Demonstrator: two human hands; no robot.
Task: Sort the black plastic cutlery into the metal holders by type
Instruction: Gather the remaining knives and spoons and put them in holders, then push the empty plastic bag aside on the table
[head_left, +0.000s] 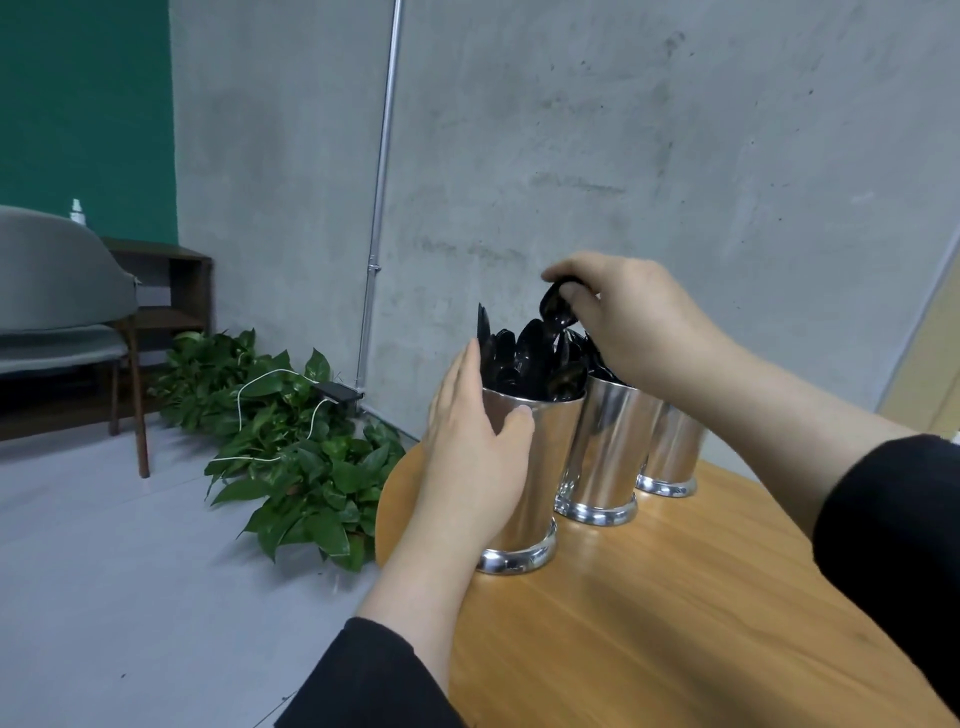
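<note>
Two black sleeves frame my view, and both hands are up at the first of three metal holders standing in a row on the wooden worktop (675, 597). My left hand (467, 467) wraps the nearest holder (540, 467) from its left side, thumb curled across the shiny front wall and fingers round the far side; its grip is on that holder. This holder is packed with black plastic spoons (524, 364), bowls pointing up above the rim. My right hand (634, 322) reaches in from above, its grip pinching one black spoon (555, 306) by the bowl between thumb and fingertips, just over the packed ones. Just behind stands the middle holder (608, 447), with some black cutlery showing at its mouth; I cannot tell its type. The far holder (672, 452) is mostly hidden by my right forearm. Beyond the worktop edge, leafy green plants (291, 447) lie on the grey floor, with a grey chair (57, 291) farther left.
</note>
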